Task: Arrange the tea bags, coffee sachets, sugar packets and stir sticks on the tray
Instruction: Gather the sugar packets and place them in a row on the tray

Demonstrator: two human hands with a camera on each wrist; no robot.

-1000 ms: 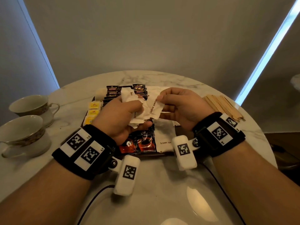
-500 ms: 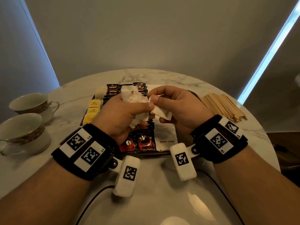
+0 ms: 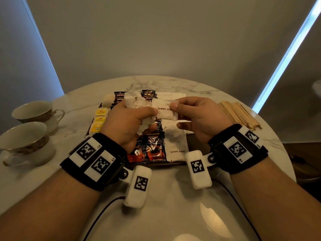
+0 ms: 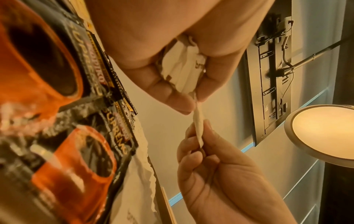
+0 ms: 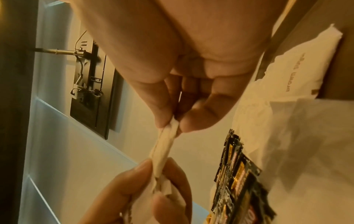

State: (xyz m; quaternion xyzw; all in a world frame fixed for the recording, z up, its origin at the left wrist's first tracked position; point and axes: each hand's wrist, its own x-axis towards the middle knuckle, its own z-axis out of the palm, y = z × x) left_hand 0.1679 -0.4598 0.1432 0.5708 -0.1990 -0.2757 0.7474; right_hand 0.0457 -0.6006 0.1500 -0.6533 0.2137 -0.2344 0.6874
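Observation:
My left hand grips a crumpled bunch of white brown-sugar packets above the dark tray. My right hand pinches one brown-sugar packet by its right end, while its left end still lies under the left thumb. That packet shows edge-on between both hands in the wrist views. On the tray lie yellow tea bags at the left, red-black coffee sachets in front, small dark sachets at the back and white sugar packets on the right. Wooden stir sticks lie on the table, right of the tray.
Two teacups on saucers stand at the table's left edge. The round marble table ends close behind the tray and just beyond the stir sticks. A cable runs over the near part of the table.
The right hand has drawn one packet out of the left hand's bunch toward the right, and it now lies flat with its print up. Both hands stay above the tray.

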